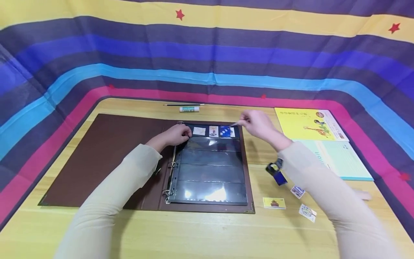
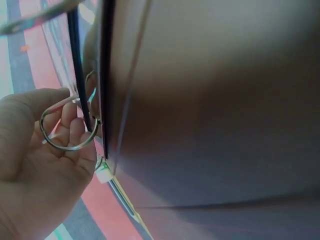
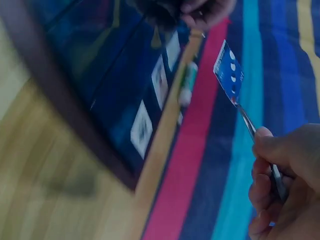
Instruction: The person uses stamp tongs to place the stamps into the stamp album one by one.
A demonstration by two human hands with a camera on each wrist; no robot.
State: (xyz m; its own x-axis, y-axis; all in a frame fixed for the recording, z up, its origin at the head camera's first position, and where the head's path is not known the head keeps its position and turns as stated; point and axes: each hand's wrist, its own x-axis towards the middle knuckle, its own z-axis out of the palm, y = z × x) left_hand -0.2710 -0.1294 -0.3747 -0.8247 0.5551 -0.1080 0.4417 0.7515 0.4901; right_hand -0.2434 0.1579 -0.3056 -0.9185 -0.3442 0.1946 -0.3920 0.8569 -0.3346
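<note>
A brown ring binder (image 1: 129, 124) lies open with a black pocket page (image 1: 210, 172) on its rings. At the page's upper left corner my left hand (image 1: 173, 136) pinches the edge, beside a metal ring (image 2: 67, 148) in the left wrist view. My right hand (image 1: 258, 124) grips metal tweezers (image 3: 252, 127) above the upper right corner. The tweezers' tips hold a blue stamp (image 3: 230, 72) with white spots, raised over the top row. Several stamps sit in that row, including a pale one (image 1: 199, 131) and a figured one (image 1: 213, 131).
Right of the binder lie a yellow stamp (image 1: 274, 203), two smaller stamps and a dark blue object (image 1: 277, 172). Two booklets, one yellow (image 1: 304, 124) and one pale green (image 1: 339, 160), are at the right. A glue stick (image 1: 189, 109) and pencil (image 1: 184, 104) lie behind the binder.
</note>
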